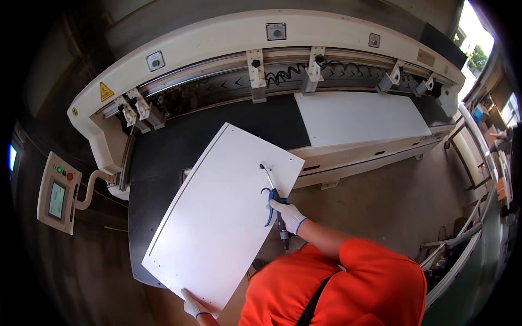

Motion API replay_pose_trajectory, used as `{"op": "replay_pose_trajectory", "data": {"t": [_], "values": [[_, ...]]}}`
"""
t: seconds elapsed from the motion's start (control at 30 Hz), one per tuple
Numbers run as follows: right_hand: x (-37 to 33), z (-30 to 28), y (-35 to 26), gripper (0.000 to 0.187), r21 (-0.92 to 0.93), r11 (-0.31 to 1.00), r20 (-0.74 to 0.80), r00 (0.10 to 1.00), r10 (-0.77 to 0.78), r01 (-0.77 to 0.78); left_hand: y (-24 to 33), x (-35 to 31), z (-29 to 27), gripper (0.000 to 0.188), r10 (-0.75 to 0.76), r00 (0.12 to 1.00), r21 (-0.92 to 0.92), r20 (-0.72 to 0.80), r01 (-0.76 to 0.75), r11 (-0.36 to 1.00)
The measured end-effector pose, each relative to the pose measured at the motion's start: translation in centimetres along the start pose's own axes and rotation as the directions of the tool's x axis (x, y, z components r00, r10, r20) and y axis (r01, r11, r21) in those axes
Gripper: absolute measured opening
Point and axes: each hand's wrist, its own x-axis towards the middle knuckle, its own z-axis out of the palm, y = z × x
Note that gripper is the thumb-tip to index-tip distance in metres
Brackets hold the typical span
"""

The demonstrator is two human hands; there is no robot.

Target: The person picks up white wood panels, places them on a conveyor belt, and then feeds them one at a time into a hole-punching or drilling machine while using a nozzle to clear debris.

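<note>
A large white panel (204, 217) with small drilled holes near its edges lies at a slant over the black worktop of a machine. At its near lower edge my left hand (193, 305), in a white glove, grips the panel; some of its fingers are hidden. My right hand (289, 215), gloved too, is closed around a blue and black air blow gun (280, 213) above the panel's right edge. The gun's thin metal nozzle points away from me, its dark tip at a hole near the panel's far right corner.
The long cream machine (212, 39) spans the far side, with clamp heads (255, 76) along its rail. A second white panel (361, 118) lies on its right part. To the left stands a control panel (58, 193) with a screen and buttons. Metal racks (457, 261) are at the right.
</note>
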Motion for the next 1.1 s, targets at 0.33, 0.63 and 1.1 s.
{"op": "replay_pose_trajectory", "data": {"t": [0.33, 0.63, 1.1], "values": [[2.1, -26.1, -12.3, 0.013, 0.466, 0.664, -0.528, 0.786, -0.322, 0.585, 8.9, -13.9, 37.0, 0.048, 0.199, 0.759, -0.004, 0.620, -0.250, 0.968], [7.6, -30.6, -18.9, 0.026, 0.457, 0.789, -0.439, 0.876, -0.201, 0.410, 8.5, -32.3, 52.9, 0.044, -0.054, 0.216, 0.034, 0.975, 0.093, 0.995], [11.5, -38.4, -20.5, 0.058, -0.217, 0.899, -0.096, 0.908, -0.409, 0.382, -3.1, -2.3, 13.6, 0.015, 0.013, 0.905, -0.538, 0.426, 0.241, 0.808]]}}
